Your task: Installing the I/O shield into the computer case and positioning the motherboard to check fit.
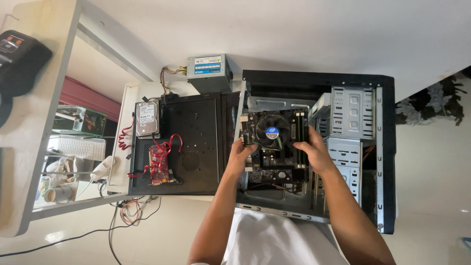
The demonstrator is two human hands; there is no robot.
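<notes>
A dark motherboard with a round black cooler fan is held over the open black computer case. My left hand grips its left edge. My right hand grips its right edge, next to the memory sticks. The board sits inside the case's opening, above the metal tray; whether it rests on the tray is unclear.
The black side panel lies left of the case, carrying a hard drive, a red expansion card and red cables. A grey power supply stands behind it. Further left are a white keyboard and loose wires on the floor.
</notes>
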